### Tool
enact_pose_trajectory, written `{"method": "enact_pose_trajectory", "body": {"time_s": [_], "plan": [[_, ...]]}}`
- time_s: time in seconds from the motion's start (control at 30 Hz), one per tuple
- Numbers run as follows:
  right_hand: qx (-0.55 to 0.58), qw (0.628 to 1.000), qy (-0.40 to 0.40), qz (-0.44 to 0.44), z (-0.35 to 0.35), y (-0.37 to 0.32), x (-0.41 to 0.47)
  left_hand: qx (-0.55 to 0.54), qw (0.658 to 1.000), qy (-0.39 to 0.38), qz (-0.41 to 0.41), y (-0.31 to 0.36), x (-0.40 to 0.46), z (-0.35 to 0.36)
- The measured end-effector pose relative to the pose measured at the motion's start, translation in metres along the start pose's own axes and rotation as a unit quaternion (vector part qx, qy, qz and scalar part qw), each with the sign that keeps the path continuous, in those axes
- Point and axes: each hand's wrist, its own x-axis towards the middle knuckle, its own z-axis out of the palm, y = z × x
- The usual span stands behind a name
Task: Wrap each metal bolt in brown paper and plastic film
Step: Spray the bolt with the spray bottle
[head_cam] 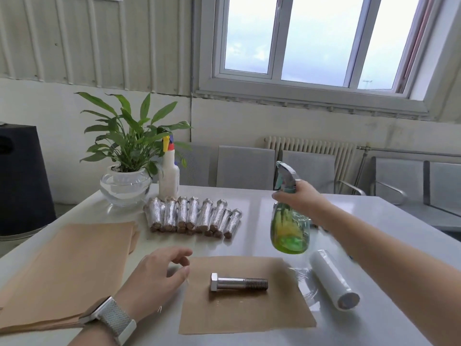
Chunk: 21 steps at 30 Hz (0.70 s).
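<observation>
A bare metal bolt [238, 283] lies on a single brown paper sheet [244, 313] near the table's front edge, head to the left. My left hand [157, 275] hovers by the sheet's left edge, fingers loosely curled and holding nothing. My right hand [300, 197] grips the neck of a green spray bottle [289, 228] held above the table, beyond the sheet. A roll of plastic film [333, 278] lies to the right of the sheet with a loose end pulled out. Several wrapped bolts [192, 217] lie in a row further back.
A stack of brown paper sheets [67, 270] lies at the left. A potted plant in a glass bowl [124, 186] and a white spray bottle [169, 176] stand at the back left. Grey chairs [245, 167] line the wall behind the white table [374, 221].
</observation>
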Motion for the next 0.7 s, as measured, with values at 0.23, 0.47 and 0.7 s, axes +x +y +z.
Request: {"method": "enact_pose_trajectory", "body": {"time_s": [0.23,0.47,0.7], "plan": [[0.084,0.994,0.064,-0.005,0.036,0.032,0.033,-0.001,1.000,0.010,0.019,-0.001,0.000,0.000],[0.078,0.990,0.119,0.011,0.019,0.033,-0.002,-0.001,0.999,0.024,0.036,0.003,0.001,0.000],[-0.369,0.817,-0.119,-0.426,0.020,0.035,-0.134,0.002,0.995,0.006,0.099,0.011,0.000,0.003]]}}
